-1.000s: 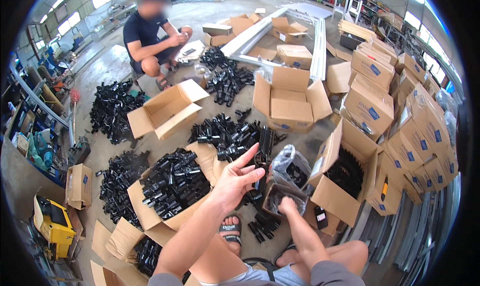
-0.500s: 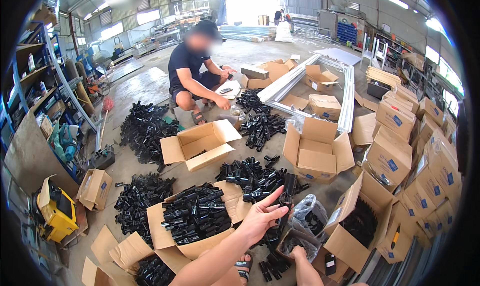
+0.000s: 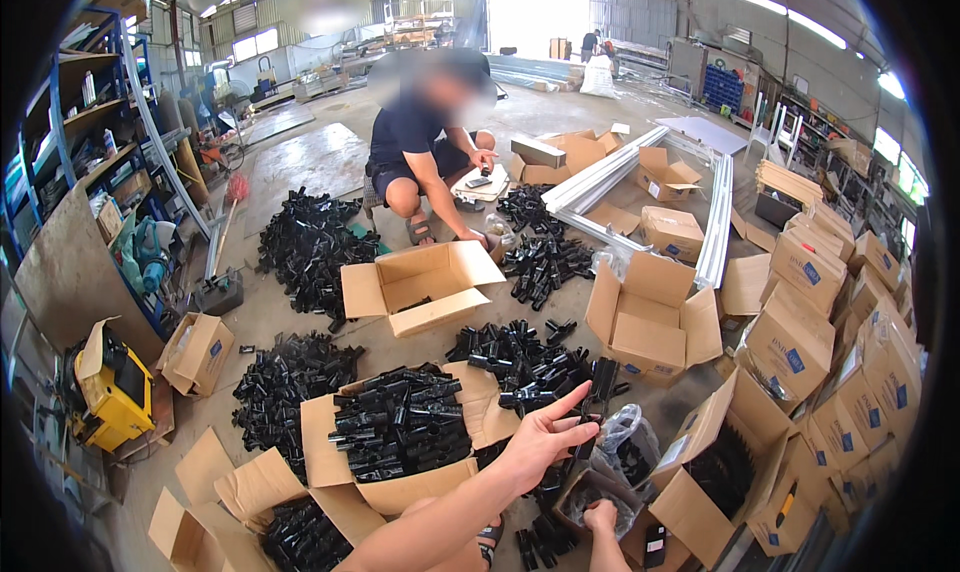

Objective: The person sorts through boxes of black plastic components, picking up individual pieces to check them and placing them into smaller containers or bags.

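Raised in front of me, my left hand [image 3: 548,446] grips a black tubular fitting [image 3: 601,384] between thumb and fingers, with the index finger stretched along it. My right hand [image 3: 600,518] is at a small open carton [image 3: 572,502] lined with clear plastic. Its fingers are curled and partly hidden, so what they hold cannot be made out. Beside that carton lies a clear plastic bag [image 3: 630,442] with black pieces inside. Left of my left hand, an open carton [image 3: 322,442] is heaped with black fittings [image 3: 400,422].
Loose piles of black fittings [image 3: 310,242] cover parts of the floor. An open carton [image 3: 420,322] stands before a crouching co-worker [image 3: 420,142], whose hand reaches down beside it. Stacked cartons [image 3: 790,337] line the right; a dark phone-like device [image 3: 655,546] lies near my right hand.
The view has turned slightly left, so the scene sits farther right. My left hand still holds the fitting, and my right hand stays at the small carton. The co-worker leans lower.
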The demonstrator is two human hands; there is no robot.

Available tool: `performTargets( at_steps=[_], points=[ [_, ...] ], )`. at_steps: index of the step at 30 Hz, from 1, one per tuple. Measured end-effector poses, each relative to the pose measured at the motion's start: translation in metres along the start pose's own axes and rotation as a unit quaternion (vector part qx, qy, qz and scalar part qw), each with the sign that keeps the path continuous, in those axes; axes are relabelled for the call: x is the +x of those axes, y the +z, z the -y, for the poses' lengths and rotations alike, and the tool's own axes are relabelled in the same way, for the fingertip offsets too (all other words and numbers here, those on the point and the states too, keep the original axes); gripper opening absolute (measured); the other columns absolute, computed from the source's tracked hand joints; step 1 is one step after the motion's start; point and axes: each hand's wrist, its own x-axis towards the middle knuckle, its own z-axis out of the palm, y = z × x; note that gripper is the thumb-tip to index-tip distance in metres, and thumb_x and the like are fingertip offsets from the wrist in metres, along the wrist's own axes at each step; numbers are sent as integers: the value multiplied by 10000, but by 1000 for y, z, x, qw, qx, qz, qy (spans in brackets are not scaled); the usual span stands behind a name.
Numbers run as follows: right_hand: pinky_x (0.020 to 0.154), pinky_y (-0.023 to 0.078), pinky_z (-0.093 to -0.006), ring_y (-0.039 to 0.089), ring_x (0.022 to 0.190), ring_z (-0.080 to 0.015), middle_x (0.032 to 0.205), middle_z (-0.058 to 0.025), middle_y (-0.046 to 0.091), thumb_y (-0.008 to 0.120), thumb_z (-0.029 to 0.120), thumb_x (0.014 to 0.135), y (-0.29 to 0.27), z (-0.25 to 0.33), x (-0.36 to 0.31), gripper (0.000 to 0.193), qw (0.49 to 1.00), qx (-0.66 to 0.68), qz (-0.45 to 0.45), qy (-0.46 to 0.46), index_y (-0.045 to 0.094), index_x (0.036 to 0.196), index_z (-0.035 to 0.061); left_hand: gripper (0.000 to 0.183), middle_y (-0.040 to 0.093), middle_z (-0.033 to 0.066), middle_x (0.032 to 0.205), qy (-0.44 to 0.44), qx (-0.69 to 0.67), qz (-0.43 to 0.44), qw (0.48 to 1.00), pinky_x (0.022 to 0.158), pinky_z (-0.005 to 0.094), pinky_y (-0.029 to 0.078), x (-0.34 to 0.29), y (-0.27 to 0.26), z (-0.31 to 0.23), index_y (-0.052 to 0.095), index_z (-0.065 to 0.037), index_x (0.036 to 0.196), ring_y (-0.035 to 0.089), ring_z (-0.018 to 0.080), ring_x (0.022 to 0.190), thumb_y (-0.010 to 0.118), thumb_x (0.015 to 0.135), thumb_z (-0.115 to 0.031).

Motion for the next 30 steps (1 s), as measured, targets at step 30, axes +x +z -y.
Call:
performTargets(
  at_steps=[30],
  points=[
    [799,554,-233,696,882,-90,975,-66,765,770,-15,910,-239,251,-166,168,722,557,-132,-389,762,1077,-28,724,703,77,1270,128,104,23,986,957,259,542,10,13,10,446,-89,1574,638,76,1068,693,924,112]
  ],
)
